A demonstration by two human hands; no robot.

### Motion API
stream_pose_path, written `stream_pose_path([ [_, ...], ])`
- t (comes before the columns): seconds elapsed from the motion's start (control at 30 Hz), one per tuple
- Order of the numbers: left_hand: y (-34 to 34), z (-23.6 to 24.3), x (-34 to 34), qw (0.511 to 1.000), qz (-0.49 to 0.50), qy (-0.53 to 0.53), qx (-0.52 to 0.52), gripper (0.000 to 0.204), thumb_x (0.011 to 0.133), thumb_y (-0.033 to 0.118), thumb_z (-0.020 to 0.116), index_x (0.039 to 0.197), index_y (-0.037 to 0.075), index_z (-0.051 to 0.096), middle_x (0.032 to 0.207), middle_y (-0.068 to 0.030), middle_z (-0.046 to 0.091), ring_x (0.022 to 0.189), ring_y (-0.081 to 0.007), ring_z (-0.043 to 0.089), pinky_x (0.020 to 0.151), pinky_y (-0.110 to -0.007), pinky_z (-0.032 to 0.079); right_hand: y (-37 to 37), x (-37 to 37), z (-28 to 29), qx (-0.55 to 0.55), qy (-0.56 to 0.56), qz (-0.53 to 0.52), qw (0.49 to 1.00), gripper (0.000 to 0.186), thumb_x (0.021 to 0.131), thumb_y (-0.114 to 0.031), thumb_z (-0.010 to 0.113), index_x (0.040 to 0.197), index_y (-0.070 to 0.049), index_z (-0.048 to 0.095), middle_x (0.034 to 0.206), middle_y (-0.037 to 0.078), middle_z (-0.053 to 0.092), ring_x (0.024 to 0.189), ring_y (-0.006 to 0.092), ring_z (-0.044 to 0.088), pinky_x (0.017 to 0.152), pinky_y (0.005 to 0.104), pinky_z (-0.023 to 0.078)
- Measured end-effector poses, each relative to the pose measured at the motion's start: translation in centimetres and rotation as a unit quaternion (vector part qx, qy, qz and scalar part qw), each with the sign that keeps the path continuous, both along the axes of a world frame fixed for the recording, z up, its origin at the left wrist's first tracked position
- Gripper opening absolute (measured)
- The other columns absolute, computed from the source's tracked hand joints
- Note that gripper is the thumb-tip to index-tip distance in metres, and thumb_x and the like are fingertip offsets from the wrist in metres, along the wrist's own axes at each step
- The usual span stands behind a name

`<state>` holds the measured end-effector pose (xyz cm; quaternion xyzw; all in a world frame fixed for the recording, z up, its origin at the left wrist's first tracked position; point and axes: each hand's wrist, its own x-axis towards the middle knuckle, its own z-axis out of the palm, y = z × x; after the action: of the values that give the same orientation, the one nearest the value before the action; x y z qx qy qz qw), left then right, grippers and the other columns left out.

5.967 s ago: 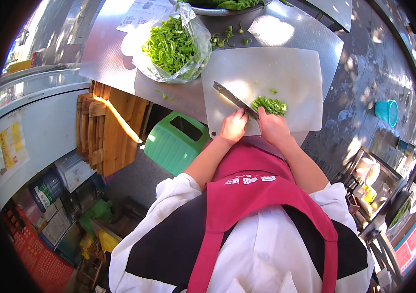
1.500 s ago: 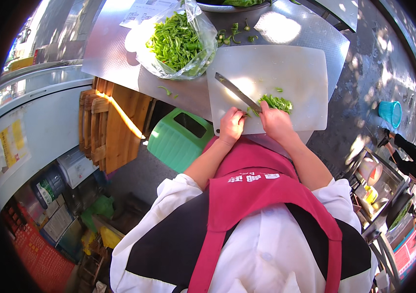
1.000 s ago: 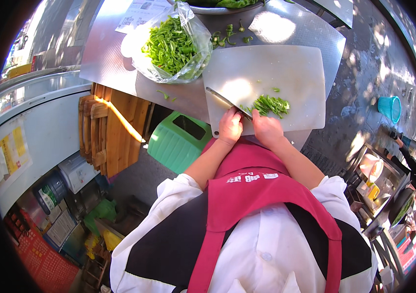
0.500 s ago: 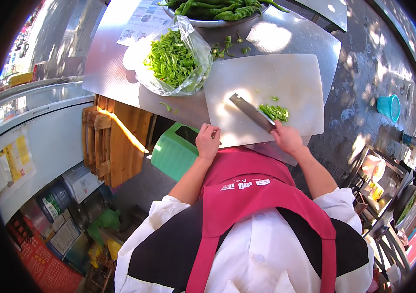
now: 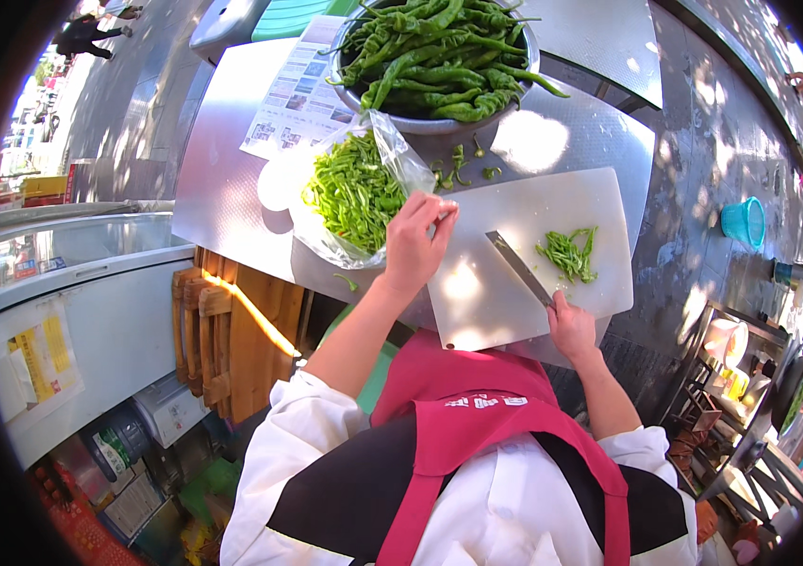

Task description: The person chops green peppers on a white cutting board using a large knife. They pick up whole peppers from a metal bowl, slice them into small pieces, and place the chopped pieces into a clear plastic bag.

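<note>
My right hand grips the handle of a kitchen knife, its blade pointing up and left across the white cutting board. Just right of the blade lies a small pile of sliced green peppers. My left hand is raised by the board's left side, at the right edge of a clear plastic bag. Its fingers are curled together, and what they hold, if anything, cannot be made out. Plenty of sliced green pepper fills the bag.
A metal bowl heaped with whole long green peppers stands at the far side of the metal table. Pepper stems lie between bowl and board. A printed sheet is at the left. Folded wooden stools stand below.
My left hand has moved up and away from the board's near edge to the bag. The knife has shifted slightly in my right hand, still left of the slices. The view has tilted farther out.
</note>
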<state>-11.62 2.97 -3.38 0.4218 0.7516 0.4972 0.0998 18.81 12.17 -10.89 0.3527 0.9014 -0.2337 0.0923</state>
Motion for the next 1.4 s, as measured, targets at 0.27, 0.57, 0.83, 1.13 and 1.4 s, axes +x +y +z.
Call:
stream_pose_path([
  [0.27,10.2,-1.0,-17.7,0.929,0.125,0.321,-0.135,0.022,0.079,0.021,0.067,0.096,0.008,0.063,0.094,-0.009,0.062,0.073,-0.0296,0.064,0.076,-0.041,0.048,-2.2,-0.9,-0.6,0.026,-0.022,-0.052,0.998,0.022,0.085,-0.019,0.058,0.1,-0.007,0.049,0.065,0.015,0.062,0.061,0.0363,0.062,0.055,0.047,0.048],
  [0.57,15.2,1.2,-19.4,0.851,0.033,0.405,-0.334,0.011,0.079,0.011,0.054,0.089,0.01,0.057,0.086,-0.0094,0.067,0.085,-0.0285,0.066,0.071,-0.042,0.048,-2.8,-1.1,-0.7,0.021,-0.027,-0.075,0.997,0.019,0.086,-0.018,0.057,0.099,-0.007,0.048,0.065,0.016,0.062,0.061,0.037,0.062,0.057,0.0481,0.049],
  [0.83,9.6,11.3,-11.4,0.975,-0.048,0.174,-0.131,0.043,0.087,0.03,0.06,0.124,0.011,0.05,0.103,-0.0174,0.065,0.094,-0.0385,0.061,0.08,-0.043,0.048,-2.2,-1.8,-0.3,-0.022,-0.028,-0.103,0.994,0.024,0.086,-0.02,0.057,0.103,-0.005,0.05,0.068,0.019,0.063,0.063,0.0388,0.062,0.059,0.0501,0.048],
  [1.13,-6.8,-8.1,9.2,0.952,-0.014,-0.135,-0.276,0.017,0.085,0.014,0.061,0.094,0.002,0.053,0.087,-0.0176,0.057,0.079,-0.0357,0.058,0.068,-0.043,0.047,-2.9,0.6,2.4,-0.278,0.122,-0.308,0.902,0.031,0.086,-0.013,0.057,0.111,0.004,0.049,0.073,0.019,0.065,0.053,0.029,0.063,0.049,0.0394,0.048],
  [1.4,-7.6,-11.1,11.1,0.951,-0.01,0.011,-0.309,0.026,0.078,0.014,0.067,0.097,0.003,0.052,0.1,-0.0155,0.05,0.09,-0.0354,0.053,0.073,-0.045,0.045,-4.0,0.9,3.4,-0.066,-0.004,-0.03,0.997,0.025,0.087,-0.015,0.05,0.106,0.0,0.044,0.073,0.018,0.064,0.063,0.0405,0.062,0.057,0.0493,0.05],
])
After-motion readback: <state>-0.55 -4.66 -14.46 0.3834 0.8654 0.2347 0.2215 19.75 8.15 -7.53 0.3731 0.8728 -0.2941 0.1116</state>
